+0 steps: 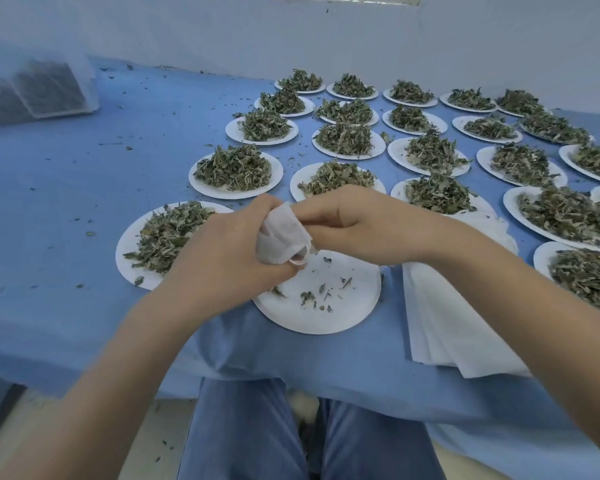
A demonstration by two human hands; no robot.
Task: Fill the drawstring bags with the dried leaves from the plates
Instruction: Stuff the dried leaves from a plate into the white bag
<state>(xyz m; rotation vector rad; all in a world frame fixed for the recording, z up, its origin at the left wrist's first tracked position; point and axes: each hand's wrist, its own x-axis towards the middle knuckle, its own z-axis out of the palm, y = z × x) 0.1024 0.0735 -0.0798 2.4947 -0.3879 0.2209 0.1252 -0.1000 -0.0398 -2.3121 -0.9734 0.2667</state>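
Blue-clothed table, pale wall behind

white drawstring bag, white plates, grey-green dried leaves heaped on them, plain blue tablecloth flecked with dark green crumbs, white stack of bags, blue trousers, pale wall

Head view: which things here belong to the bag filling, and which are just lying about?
In use: bag, gripped by left hand and right hand; nearly emptied plate; heaped plates; stack of empty bags.

Lying about: clear bin; loose leaf bits on blue cloth.
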